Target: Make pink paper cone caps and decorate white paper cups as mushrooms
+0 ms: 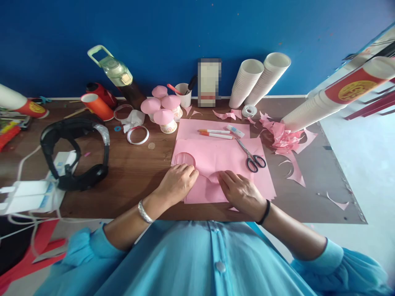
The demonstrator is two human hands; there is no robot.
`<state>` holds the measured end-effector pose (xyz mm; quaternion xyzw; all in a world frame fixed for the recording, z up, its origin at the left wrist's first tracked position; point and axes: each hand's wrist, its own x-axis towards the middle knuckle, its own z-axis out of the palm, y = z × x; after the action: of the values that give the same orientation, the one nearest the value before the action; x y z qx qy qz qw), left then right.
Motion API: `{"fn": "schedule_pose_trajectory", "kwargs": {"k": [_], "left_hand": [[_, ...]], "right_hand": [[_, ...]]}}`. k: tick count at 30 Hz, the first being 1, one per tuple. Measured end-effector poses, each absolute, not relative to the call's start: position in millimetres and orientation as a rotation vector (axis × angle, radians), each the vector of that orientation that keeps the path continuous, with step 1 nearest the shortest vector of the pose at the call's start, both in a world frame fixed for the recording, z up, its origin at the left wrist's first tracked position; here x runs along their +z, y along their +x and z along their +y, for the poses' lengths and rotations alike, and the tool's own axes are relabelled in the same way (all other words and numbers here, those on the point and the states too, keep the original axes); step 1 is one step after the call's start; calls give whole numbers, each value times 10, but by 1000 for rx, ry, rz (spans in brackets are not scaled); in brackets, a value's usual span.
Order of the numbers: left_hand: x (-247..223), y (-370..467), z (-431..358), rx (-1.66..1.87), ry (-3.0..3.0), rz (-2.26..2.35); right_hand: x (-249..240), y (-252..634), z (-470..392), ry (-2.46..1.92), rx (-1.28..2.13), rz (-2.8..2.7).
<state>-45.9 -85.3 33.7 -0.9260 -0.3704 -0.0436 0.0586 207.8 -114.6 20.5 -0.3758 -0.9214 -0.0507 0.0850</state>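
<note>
Lying crosswise mid-frame: pink paper sheet (212, 154), stretching beyond our half-curled left hand (176, 182) and right hand (242, 191), both touching; grip unclear.

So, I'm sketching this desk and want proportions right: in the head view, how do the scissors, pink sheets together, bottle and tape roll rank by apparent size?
Largest to smallest:
1. pink sheets
2. bottle
3. scissors
4. tape roll

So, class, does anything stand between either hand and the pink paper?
Nothing visible does: the left hand and right hand both appear to touch the paper. The scissors lie on it, beyond the right hand.
</note>
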Motion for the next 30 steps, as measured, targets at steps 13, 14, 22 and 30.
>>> {"fn": "schedule_pose_trajectory", "kwargs": {"k": [13, 14, 22, 30], "left_hand": [[418, -483, -835, -44, -2842, -1113], [419, -479, -827, -14, -2834, -1096], [505, -477, -809, -76, -2826, -1094], [775, -427, -876, -166, -2803, -1052]], "right_hand": [[251, 1921, -1137, -1153, -294, -2778], [246, 1916, -1131, -1154, -315, -2781], [273, 2112, -1062, -1266, -319, -2722], [268, 2170, -1196, -1232, -158, -2580]]}}
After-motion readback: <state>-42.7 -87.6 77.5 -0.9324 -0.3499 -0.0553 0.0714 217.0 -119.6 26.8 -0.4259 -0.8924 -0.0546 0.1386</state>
